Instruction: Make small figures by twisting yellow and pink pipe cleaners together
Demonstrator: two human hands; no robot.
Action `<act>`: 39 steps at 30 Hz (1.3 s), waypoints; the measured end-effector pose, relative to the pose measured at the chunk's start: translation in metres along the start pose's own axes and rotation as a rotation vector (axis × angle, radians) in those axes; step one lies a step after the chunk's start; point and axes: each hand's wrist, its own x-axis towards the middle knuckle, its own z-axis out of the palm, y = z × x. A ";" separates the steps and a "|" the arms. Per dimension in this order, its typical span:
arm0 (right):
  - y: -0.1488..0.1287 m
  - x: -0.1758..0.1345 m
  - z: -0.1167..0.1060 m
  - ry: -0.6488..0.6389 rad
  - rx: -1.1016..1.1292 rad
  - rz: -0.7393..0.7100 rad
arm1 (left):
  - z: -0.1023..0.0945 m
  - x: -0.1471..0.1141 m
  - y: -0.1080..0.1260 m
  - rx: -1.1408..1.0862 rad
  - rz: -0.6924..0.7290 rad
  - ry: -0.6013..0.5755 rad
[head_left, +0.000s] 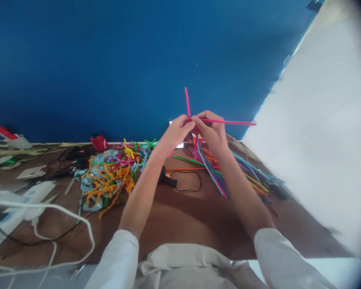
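Observation:
Pink pipe cleaners point(234, 122) are pinched between my two hands, held up above the table. One end points up, one long end reaches out to the right, and others hang down below my fingers. My left hand point(179, 130) closes on them near where they cross. Close against it, my right hand point(210, 127) grips them with thumb and fingertips. The exact crossing point is mostly hidden by my fingers. Below and to the right lies a loose bundle of straight pipe cleaners point(212, 170) in several colours.
A heap of twisted pipe cleaners point(111, 176), mostly orange, lies on the brown table point(180, 220) to the left. A black-handled tool point(168, 179) with a cord sits mid-table. At far left are a white power strip point(33, 198) and cables. A blue wall point(138, 60) stands behind.

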 end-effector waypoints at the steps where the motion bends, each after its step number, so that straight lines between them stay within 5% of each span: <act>1: 0.001 0.000 0.000 0.000 0.008 0.006 | 0.000 0.000 0.000 -0.001 0.003 -0.007; 25: 0.003 0.003 -0.002 -0.063 0.040 0.019 | -0.005 0.001 -0.003 -0.037 0.038 -0.059; 34: 0.008 -0.003 0.008 0.082 -0.108 -0.171 | -0.008 0.002 -0.002 -0.031 0.039 -0.086; 39: 0.005 -0.004 0.007 0.003 -0.085 -0.161 | -0.016 -0.002 0.006 -0.005 -0.011 -0.134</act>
